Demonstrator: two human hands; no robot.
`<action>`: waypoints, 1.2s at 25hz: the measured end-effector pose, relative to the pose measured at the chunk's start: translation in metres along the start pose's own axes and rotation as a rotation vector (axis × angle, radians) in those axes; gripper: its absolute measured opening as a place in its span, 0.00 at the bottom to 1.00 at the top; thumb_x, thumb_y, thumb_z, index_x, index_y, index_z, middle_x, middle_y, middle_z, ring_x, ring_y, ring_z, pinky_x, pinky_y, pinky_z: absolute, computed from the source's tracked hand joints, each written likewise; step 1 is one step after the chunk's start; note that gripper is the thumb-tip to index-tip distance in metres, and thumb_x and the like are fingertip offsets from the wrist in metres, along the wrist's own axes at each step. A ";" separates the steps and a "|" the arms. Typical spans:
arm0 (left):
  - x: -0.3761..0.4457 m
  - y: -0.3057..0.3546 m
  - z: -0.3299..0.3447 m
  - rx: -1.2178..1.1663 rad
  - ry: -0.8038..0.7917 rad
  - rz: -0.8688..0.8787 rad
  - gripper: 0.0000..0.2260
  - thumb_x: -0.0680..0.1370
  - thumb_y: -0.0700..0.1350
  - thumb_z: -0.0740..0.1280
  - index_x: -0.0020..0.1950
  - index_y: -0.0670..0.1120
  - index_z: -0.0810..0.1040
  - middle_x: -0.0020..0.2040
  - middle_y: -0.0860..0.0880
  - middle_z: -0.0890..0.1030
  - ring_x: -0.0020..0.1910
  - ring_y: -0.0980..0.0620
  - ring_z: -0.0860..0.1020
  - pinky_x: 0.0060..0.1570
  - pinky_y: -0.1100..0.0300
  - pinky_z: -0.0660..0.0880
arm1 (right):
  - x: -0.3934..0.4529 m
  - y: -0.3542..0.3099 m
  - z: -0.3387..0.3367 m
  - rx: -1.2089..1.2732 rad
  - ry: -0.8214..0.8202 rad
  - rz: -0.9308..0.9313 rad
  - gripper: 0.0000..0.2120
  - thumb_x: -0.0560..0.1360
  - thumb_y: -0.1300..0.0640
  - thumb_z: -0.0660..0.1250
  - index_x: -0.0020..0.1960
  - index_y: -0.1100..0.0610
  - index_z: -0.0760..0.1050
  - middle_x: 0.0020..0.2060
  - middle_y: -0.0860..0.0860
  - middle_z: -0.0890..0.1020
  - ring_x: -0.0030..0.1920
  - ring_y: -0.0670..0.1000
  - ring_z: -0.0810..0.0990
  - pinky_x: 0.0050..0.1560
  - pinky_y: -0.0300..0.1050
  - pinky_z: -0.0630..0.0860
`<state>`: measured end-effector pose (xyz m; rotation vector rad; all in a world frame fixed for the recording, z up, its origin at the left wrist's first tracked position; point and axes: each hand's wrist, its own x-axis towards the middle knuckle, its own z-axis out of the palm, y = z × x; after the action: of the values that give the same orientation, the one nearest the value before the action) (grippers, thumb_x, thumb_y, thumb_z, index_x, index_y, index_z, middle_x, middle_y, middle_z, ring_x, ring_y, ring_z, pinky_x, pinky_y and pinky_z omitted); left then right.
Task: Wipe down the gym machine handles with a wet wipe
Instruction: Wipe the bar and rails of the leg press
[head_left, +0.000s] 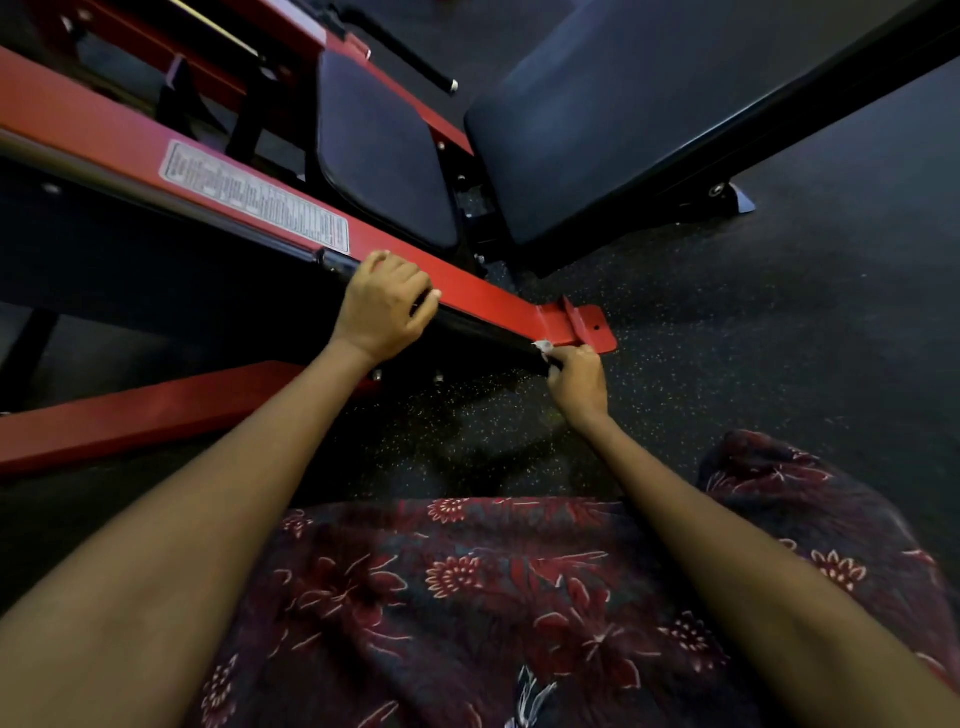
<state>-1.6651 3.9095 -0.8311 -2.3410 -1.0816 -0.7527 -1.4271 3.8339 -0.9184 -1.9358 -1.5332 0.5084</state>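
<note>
Wet wipe (543, 347) pinched in right hand (577, 382) fingers (563, 356), against black handle (483, 330).

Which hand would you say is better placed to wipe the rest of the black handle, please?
The right hand: it already holds the wet wipe against the black handle at its end. The left hand only grips the handle, steadying it.

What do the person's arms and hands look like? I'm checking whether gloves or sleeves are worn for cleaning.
Both hands, left and right, are bare: no gloves, rings or watch visible. Both forearms are uncovered, no sleeves in view. Below them shows a dark garment with a red floral print.
</note>
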 end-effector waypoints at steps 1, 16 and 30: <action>0.000 0.003 0.003 0.064 -0.008 0.006 0.13 0.75 0.48 0.62 0.34 0.43 0.76 0.32 0.45 0.78 0.33 0.44 0.74 0.45 0.54 0.70 | 0.001 -0.004 0.000 0.006 -0.015 -0.027 0.13 0.74 0.68 0.62 0.56 0.62 0.79 0.49 0.62 0.79 0.49 0.58 0.77 0.51 0.45 0.72; 0.000 0.013 0.009 0.196 0.031 -0.087 0.13 0.72 0.45 0.63 0.28 0.45 0.74 0.26 0.47 0.74 0.26 0.46 0.71 0.34 0.57 0.65 | 0.033 0.055 -0.002 0.980 -0.355 0.894 0.13 0.76 0.74 0.53 0.54 0.71 0.73 0.39 0.62 0.76 0.32 0.50 0.78 0.38 0.41 0.79; -0.002 0.011 0.011 0.190 0.073 -0.085 0.12 0.71 0.45 0.63 0.27 0.45 0.73 0.26 0.47 0.72 0.26 0.45 0.70 0.35 0.56 0.64 | 0.016 -0.006 0.007 0.138 -0.034 -0.032 0.14 0.73 0.71 0.62 0.57 0.63 0.79 0.47 0.58 0.83 0.44 0.54 0.82 0.48 0.44 0.79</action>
<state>-1.6538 3.9085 -0.8426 -2.1054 -1.1728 -0.7260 -1.4324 3.8520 -0.9186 -1.8042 -1.5071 0.6195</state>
